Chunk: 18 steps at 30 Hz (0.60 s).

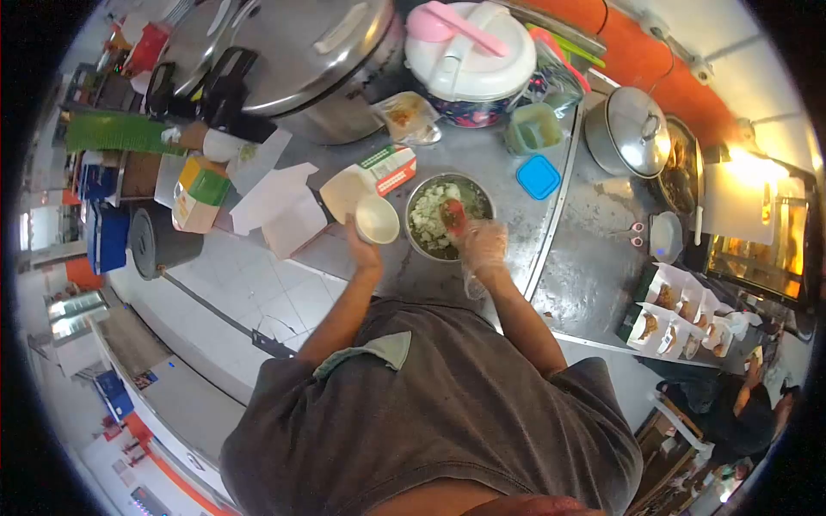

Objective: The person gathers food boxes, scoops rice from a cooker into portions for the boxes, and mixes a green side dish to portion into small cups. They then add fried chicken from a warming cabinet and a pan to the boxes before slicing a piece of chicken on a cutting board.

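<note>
A small cream paper cup [378, 220] is gripped at its left side by my left hand [365, 251], its opening facing up towards me. Right of it, a steel bowl [415, 244] on the metal counter holds chopped white pieces with bits of green [428, 212]. My right hand [483, 249], in a clear plastic glove, reaches over the bowl's right rim with its fingers closed. From its fingertips a red spoon [453, 215] extends into the chopped food; its handle is hidden by the glove. Just beyond the cup lies an open paper carton [348, 191].
A blue lid [538, 177] and green plastic tub [533, 129] lie right of the bowl. Large steel pots [344, 112] and a white-lidded container [508, 52] line the back. Filled takeaway boxes [671, 314] stand right, near another person [731, 404]. White cartons [288, 211] sit left.
</note>
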{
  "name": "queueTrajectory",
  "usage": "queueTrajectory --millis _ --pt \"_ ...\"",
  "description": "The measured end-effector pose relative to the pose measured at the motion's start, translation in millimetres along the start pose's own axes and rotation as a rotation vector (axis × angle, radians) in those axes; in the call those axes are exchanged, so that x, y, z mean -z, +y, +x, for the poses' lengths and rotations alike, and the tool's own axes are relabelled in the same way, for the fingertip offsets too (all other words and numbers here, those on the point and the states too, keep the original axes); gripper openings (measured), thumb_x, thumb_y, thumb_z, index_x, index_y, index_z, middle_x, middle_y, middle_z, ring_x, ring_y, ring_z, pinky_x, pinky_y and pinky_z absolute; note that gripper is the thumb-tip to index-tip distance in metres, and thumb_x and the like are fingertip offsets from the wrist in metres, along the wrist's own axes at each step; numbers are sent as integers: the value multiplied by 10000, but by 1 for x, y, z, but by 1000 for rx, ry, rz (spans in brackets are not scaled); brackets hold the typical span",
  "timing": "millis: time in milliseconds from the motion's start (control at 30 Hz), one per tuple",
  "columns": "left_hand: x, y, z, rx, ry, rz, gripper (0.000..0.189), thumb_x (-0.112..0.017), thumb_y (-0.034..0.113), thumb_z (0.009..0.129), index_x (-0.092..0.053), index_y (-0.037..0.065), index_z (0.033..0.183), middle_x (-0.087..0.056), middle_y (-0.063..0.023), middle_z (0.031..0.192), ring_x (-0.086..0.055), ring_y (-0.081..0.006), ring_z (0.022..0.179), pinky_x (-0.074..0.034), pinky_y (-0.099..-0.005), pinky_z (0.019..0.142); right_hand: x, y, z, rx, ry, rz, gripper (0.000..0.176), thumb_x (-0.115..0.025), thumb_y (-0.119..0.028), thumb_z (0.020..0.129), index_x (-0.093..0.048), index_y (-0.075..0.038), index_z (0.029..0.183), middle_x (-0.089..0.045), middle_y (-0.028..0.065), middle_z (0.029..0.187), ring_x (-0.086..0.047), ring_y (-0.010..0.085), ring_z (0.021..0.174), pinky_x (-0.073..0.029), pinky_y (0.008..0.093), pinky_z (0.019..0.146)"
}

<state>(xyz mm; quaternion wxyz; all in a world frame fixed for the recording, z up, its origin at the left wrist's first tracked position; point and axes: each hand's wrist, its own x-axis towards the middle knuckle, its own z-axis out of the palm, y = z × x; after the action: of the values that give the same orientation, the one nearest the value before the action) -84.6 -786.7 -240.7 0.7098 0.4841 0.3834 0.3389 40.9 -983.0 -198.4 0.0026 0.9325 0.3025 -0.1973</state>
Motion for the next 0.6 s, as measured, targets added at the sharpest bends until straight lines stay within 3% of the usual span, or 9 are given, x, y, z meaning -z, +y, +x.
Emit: queueTrajectory --millis 100,133,167,233,300,367,400,500,600 --pt "-15 -2 -22 237 111 -344 495 -290 436 976 -473 68 1252 -560 -72 1205 -531 -209 1115 -380 -361 991 8 19 9 -110 26 92 245 -478 -301 901 -601 -95 954 -668 125 916 -649 322 792 -509 433 712" --pt "-27 -5 -24 273 132 -401 491 -294 438 974 -475 73 1249 -560 -69 1203 -533 -210 1110 -382 -361 986 23 23 12 -64 102 81 263 -481 -296 895 -584 -86 1016 -659 143 904 -647 324 765 -515 446 672" --pt "-34 -12 -22 271 3 -365 490 -301 450 969 -478 87 1247 -559 -68 1206 -529 -216 1115 -385 -363 979 37 23 13 -20 173 72 297 -484 -292 888 -566 -77 1077 -650 161 892 -646 325 738 -521 458 632" --pt "-52 -53 -1 307 96 -538 529 -328 492 951 -477 91 1263 -549 -65 1225 -517 -207 1122 -375 -358 982 20 20 31 48 198 36 296 -492 -282 880 -559 -73 1078 -648 163 886 -647 325 747 -524 445 634" --pt "-72 -46 9 354 43 -601 536 -350 495 946 -481 82 1262 -550 -66 1219 -522 -208 1119 -379 -345 978 -10 22 48 122 226 -3 295 -501 -271 872 -551 -68 1080 -647 164 879 -648 324 755 -527 432 635" --pt "-83 -46 21 289 113 -525 523 -371 478 945 -488 76 1258 -547 -69 1220 -524 -218 1121 -396 -341 962 -24 18 52 300 263 -25 299 -507 -251 869 -539 -56 1093 -646 165 890 -648 313 741 -532 401 644" --pt "-81 -48 24 248 102 -556 517 -406 468 938 -491 67 1254 -550 -70 1216 -529 -219 1114 -410 -342 947 -14 8 42 240 123 -27 289 -520 -245 861 -555 -56 1076 -647 179 848 -645 314 727 -526 401 667" --pt "-85 -47 25 282 255 -626 512 -426 454 932 -518 41 1219 -568 -81 1179 -563 -220 1061 -436 -330 911 -29 -8 28 162 69 88 325 -420 -313 938 -619 -56 936 -659 184 880 -643 336 829 -500 464 719" --pt "-86 -44 24 282 297 -579 505 -434 436 928 -543 17 1186 -583 -102 1138 -592 -228 1010 -456 -324 883 -39 -10 21 160 -16 92 344 -453 -339 921 -643 -52 911 -650 212 865 -634 359 814 -492 462 727"
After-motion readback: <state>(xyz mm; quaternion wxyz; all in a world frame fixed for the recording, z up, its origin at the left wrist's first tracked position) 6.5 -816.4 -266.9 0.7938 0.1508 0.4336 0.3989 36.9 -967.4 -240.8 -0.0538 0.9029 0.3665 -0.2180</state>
